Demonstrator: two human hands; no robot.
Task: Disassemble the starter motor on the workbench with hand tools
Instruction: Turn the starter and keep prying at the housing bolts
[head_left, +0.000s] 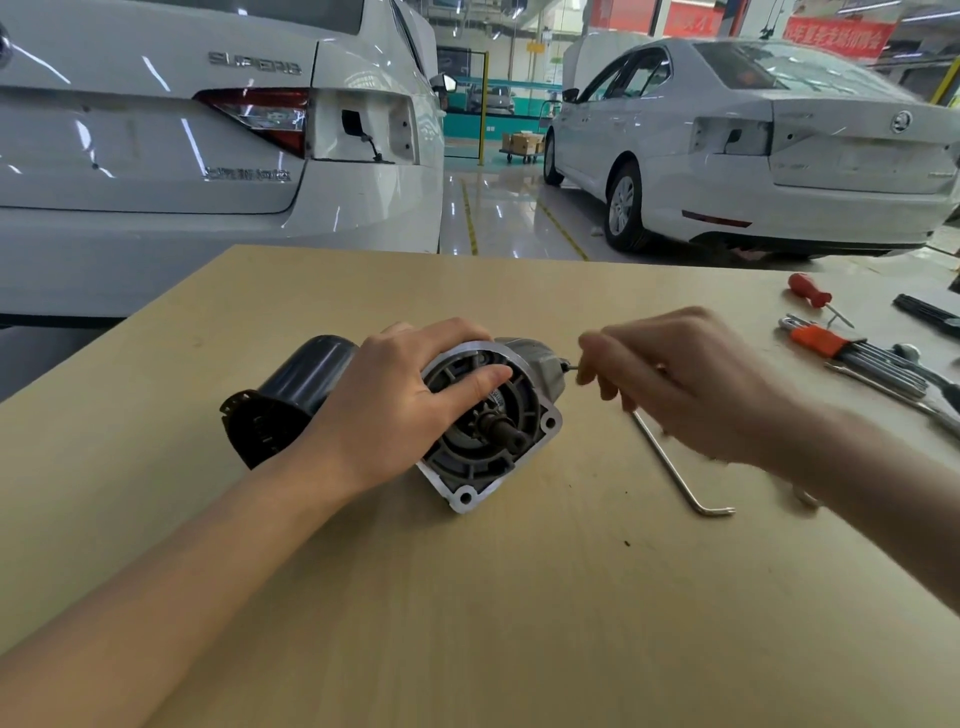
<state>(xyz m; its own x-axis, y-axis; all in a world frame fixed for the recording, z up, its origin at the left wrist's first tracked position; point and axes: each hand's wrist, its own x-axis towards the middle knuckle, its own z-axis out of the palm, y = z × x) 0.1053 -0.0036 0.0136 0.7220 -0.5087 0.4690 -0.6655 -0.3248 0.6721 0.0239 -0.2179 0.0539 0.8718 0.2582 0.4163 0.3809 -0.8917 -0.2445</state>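
two hands work the starter motor (488, 421), which lies on its side mid-workbench (467, 597). it looks heavy, rigid and prone to roll, so the housing rim seems the place to grip. grey flanged nose faces six o'clock, black can toward ten. left hand (395, 405) is clamped over it; right hand (691, 379) at three o'clock pinches a thin tool (570, 366) tip at a screw.

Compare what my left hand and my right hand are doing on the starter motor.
The left hand is spread wide, clamping the starter motor from above with its thumb across the front face. The right hand is closed in a fingertip pinch on a thin fastener or tool tip at the motor's right side, off the housing. Both hands work on the same motor.
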